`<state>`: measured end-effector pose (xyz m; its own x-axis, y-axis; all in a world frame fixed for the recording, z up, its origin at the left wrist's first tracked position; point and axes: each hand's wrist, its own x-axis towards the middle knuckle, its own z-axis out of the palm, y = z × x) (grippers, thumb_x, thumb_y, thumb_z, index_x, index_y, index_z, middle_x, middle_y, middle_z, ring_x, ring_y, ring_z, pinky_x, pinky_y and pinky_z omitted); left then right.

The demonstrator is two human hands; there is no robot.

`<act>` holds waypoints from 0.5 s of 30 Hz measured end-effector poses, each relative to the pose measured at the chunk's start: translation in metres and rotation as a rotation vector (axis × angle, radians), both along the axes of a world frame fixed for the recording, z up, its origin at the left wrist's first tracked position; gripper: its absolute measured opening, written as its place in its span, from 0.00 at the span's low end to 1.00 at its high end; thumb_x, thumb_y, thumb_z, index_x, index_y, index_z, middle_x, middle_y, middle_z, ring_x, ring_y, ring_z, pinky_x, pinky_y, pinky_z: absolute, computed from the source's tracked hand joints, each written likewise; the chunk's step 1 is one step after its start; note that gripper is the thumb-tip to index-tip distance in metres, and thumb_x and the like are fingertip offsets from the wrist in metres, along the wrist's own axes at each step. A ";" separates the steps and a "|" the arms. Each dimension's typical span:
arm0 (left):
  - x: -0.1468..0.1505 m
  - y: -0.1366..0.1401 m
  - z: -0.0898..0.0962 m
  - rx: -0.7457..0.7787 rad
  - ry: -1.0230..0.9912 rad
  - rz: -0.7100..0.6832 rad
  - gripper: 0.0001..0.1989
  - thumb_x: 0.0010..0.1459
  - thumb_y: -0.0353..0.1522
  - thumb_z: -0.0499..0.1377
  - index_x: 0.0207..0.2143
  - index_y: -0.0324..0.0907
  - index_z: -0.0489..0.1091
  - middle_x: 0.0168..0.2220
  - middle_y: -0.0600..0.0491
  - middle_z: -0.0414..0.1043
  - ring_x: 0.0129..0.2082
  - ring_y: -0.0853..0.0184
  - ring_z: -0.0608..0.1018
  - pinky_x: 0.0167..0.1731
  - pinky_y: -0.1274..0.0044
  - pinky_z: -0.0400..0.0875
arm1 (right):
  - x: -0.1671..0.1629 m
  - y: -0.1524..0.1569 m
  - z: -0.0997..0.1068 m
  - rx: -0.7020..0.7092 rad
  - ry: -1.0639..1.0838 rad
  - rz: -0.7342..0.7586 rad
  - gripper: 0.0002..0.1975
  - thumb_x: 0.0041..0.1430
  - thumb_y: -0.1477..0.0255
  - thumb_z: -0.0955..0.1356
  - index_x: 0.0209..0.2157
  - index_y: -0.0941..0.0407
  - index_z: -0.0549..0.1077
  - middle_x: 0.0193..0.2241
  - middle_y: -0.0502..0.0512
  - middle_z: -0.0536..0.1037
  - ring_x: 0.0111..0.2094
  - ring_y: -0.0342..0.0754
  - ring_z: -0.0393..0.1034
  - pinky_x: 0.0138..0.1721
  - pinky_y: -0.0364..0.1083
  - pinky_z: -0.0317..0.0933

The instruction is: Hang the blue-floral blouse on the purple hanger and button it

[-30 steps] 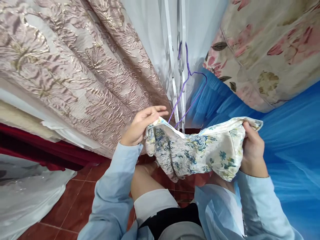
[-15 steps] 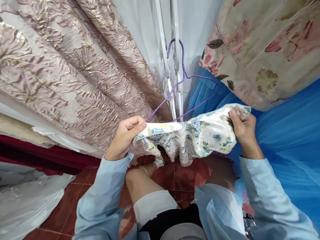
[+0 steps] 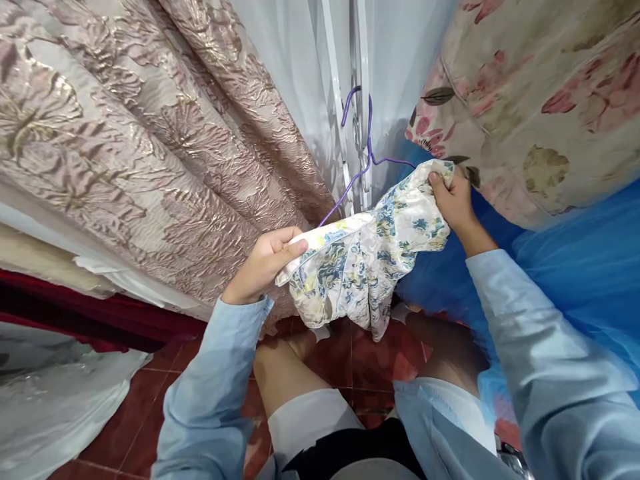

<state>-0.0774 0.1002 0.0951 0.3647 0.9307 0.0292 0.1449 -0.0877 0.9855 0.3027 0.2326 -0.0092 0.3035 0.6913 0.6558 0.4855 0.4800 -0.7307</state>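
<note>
A white garment with a blue and yellow floral print is stretched between my two hands. My left hand pinches its upper left corner, thumb on top. Higher up, my right hand grips the upper right corner, so the top edge slants upward to the right. Behind the cloth a purple wire hanger hooks onto a white metal rail; its lower part is hidden by the garment. Whether the cloth is attached to the hanger I cannot tell.
Pink embossed fabric hangs at the left. White metal bars stand in front of pale cloth. At the right hang a floral fabric and blue tulle. A white plastic-like sheet lies lower left on red floor tiles.
Both hands have raised the garment, my right hand moving up and left. The cloth now tilts and hangs flatter, showing more of its front and covering more of the hanger.
</note>
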 end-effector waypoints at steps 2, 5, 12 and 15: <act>0.000 0.002 0.000 -0.009 -0.025 -0.003 0.23 0.52 0.46 0.69 0.25 0.39 0.65 0.20 0.58 0.61 0.18 0.75 0.60 0.17 0.83 0.52 | 0.003 0.002 -0.001 -0.028 0.022 0.050 0.20 0.62 0.51 0.67 0.34 0.55 0.75 0.36 0.56 0.78 0.42 0.52 0.72 0.48 0.54 0.66; -0.001 0.008 0.000 -0.015 -0.048 0.003 0.24 0.50 0.49 0.69 0.23 0.39 0.66 0.19 0.58 0.59 0.17 0.76 0.59 0.17 0.83 0.51 | 0.006 0.006 -0.001 -0.088 0.060 0.103 0.23 0.60 0.48 0.67 0.30 0.54 0.74 0.29 0.54 0.76 0.36 0.52 0.71 0.42 0.53 0.68; -0.008 0.024 -0.008 -0.073 -0.148 0.040 0.22 0.47 0.45 0.72 0.24 0.36 0.70 0.20 0.57 0.63 0.19 0.76 0.63 0.18 0.83 0.55 | 0.005 0.010 0.006 -0.057 0.021 0.001 0.17 0.61 0.55 0.69 0.29 0.55 0.74 0.32 0.55 0.76 0.43 0.53 0.72 0.48 0.53 0.67; -0.013 0.026 -0.011 -0.062 -0.218 0.142 0.18 0.49 0.41 0.71 0.27 0.35 0.72 0.21 0.56 0.66 0.20 0.75 0.67 0.21 0.83 0.60 | 0.006 0.015 0.006 -0.110 0.064 0.060 0.18 0.61 0.57 0.69 0.25 0.56 0.72 0.25 0.51 0.72 0.38 0.52 0.71 0.45 0.53 0.68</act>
<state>-0.0900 0.1263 0.0843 0.2216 0.9746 0.0337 -0.0649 -0.0197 0.9977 0.3089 0.2477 -0.0034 0.2980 0.7761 0.5558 0.4090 0.4223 -0.8089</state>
